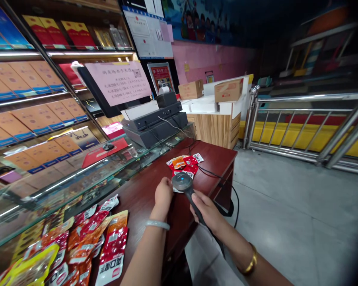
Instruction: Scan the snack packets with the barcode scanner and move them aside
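— Scanner point(187, 192) sits dead centre of the head view, over the near edge of the dark red counter point(217, 157). Your right hand point(208, 211) is wrapped firmly round its handle. What's your left doing?

— Your left hand point(163, 194) rests on the counter with fingers curled, touching the scanner's head. A pale edge of a packet point(175, 190) shows beneath it. I cannot tell whether you are pinching it or just pressing it down.

— And which way does the scanner point?

— Its long axis runs from your right hand, lower right of centre, up and left to the round head. The blue-lit top faces you, so the reading window looks down and away at the counter.

— How would you handle it well?

— I'd say flatten that packet so its code faces the window, and tilt the head slightly to avoid glare. Hold your wrist steady. Mind the black cable point(228, 186) trailing off the counter's edge, and don't let the head stray over the pile of red packets point(185, 162) just beyond.
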Demonstrator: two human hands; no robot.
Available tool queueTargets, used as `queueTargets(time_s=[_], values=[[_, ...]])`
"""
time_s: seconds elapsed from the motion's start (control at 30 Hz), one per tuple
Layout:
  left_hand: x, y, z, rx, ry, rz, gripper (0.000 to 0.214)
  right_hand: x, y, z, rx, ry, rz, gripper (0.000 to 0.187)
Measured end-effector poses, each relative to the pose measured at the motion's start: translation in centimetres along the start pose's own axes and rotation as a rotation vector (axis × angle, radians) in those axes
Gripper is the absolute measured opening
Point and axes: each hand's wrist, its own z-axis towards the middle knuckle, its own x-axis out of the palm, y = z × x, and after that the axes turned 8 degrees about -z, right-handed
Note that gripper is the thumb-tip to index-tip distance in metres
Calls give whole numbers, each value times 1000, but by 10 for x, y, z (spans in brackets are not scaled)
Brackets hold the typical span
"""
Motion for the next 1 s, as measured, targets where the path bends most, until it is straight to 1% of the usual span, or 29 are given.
queueTargets(time_s=[0.07,0.23,0.33,0.5,0.7,0.8,0.87,0.93,1.0], values=[[-8,13,-7,-2,-28,-62,21,3,0,-2,-3,9,-7,70],[-35,52,-35,-14,-159,-354,18,16,-3,-6,-18,43,-11,66],[-53,71,-53,-14,-213,-415,18,30,-2,-7,-14,111,11,66],[-78,91,-78,-20,-274,-425,17,59,1,-9,-13,229,6,61],[-95,114,-97,-85,-319,-451,24,88,-2,-10,-22,322,-54,60],[-108,125,-109,-156,-337,-446,24,101,-5,-9,-23,380,-75,56],[-121,134,-116,-233,-363,-387,22,111,-8,-9,-19,427,-101,55],[-137,145,-121,-307,-411,-346,21,121,-11,-7,-14,475,-134,57],[-153,156,-126,-372,-476,-351,22,133,-14,-5,-18,516,-164,59]])
